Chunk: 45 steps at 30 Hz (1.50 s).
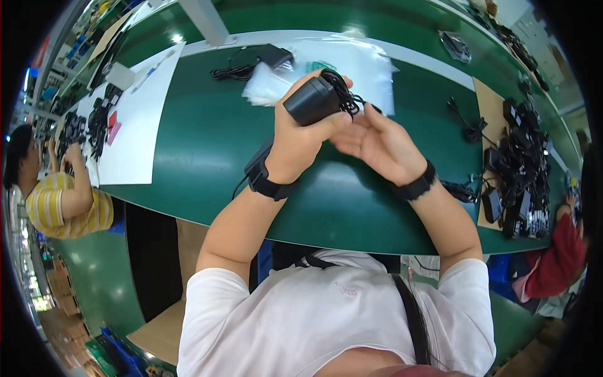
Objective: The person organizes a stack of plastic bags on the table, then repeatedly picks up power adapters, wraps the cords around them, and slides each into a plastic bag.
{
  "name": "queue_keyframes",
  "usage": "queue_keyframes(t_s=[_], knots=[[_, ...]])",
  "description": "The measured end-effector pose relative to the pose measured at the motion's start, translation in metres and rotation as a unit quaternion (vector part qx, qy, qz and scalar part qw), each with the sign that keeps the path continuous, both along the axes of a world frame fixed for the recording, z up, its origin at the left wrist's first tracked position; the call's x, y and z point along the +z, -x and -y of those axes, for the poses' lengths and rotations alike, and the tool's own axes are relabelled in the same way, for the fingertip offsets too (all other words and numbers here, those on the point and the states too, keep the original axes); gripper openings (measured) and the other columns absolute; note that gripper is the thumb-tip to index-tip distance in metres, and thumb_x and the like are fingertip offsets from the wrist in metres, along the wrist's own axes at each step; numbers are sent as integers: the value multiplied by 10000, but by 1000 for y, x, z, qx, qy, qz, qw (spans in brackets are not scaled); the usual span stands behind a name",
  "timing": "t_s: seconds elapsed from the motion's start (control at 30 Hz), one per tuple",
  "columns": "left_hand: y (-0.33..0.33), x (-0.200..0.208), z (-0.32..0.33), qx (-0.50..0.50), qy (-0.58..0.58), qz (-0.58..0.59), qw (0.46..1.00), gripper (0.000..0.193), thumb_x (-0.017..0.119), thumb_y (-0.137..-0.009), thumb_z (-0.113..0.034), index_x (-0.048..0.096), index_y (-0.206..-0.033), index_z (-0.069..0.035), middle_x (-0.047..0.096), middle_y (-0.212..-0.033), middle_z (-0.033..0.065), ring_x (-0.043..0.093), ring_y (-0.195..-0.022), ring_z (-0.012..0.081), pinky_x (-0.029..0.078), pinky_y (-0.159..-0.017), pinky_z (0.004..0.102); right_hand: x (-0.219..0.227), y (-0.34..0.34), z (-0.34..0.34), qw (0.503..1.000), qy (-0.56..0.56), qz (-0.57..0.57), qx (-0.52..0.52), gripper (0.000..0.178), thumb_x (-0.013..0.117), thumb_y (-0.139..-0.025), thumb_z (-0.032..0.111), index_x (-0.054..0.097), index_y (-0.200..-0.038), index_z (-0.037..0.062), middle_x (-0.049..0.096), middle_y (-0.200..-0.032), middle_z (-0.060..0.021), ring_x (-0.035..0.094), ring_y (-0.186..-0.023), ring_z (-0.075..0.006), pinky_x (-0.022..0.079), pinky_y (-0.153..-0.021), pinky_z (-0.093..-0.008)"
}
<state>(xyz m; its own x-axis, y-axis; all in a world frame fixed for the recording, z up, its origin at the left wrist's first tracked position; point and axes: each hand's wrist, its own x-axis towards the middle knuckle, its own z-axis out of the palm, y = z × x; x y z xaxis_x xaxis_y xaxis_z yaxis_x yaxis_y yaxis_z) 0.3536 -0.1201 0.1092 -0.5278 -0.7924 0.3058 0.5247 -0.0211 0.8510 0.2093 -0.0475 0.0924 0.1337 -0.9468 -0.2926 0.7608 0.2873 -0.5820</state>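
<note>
My left hand (290, 141) is closed around a black power adapter (310, 102), raised above the green table. The adapter's coiled black cable (343, 93) is bunched at its right end, beside my left fingers. Just to the right, my right hand (384, 146) is turned palm up with its thumb and fingers apart. Its thumb is close to the loose end of the cable; whether they touch I cannot tell. Beyond my hands lie clear plastic bags (370, 70). Another black adapter (274, 56) rests at their left edge, its cable (232, 73) on the table.
Many black adapters and cables (518, 169) are heaped on cardboard at the right, with loose cables (461, 190) nearby. A white board (141, 135) covers the table's left part. One person (69, 201) works at the left, and another person's red sleeve (559, 254) shows at the right.
</note>
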Motion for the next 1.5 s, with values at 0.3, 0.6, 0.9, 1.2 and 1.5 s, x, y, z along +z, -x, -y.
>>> queue_keyframes(t_s=[0.3, 0.6, 0.9, 1.2, 1.5], knots=[[13, -13, -21, -107, -116, 30, 987, 446, 648, -689, 33, 531, -1119, 21, 588, -1000, 63, 550, -899, 133, 435, -818, 262, 3, 17, 8, 925, 34, -366, -97, 262, 405, -933, 127, 532, -1098, -32, 595, -913, -29, 541, -801, -88, 432, -727, -209], [20, -10, -24, -22, -147, 23, 989, 297, 619, -745, 27, 560, -1037, 16, 594, -942, 37, 557, -842, 119, 445, -771, 255, -8, -7, -2, 908, 252, -320, -101, 519, 386, -960, 295, 308, -1308, -82, 480, -1212, -96, 446, -1103, -128, 349, -944, -253], [37, -9, 1, -185, -177, 31, 966, 554, 674, -776, -174, 408, -1246, -49, 509, -1091, 66, 493, -1015, 160, 427, -839, 308, 1, 19, -12, 778, 249, -556, -152, 521, 665, -789, 186, 425, -1206, -16, 558, -1023, -67, 515, -900, -104, 442, -775, -246], [126, -29, 59, 237, 468, 597, 607, 542, 684, -691, -381, 537, -973, 58, 544, -983, 230, 565, -873, 394, 479, -721, 432, -40, 88, -25, 696, 172, -635, -290, 493, 632, -806, 231, 440, -1164, -49, 600, -952, -180, 596, -886, -253, 458, -771, -316], [131, -26, 82, 128, 454, 670, 573, 188, 570, -654, -141, 615, -694, 37, 596, -754, 269, 588, -756, 402, 474, -687, 431, -49, 105, -24, 705, 145, -613, -326, 532, 634, -809, 227, 404, -1180, -77, 594, -1003, -186, 608, -874, -235, 472, -749, -307]])
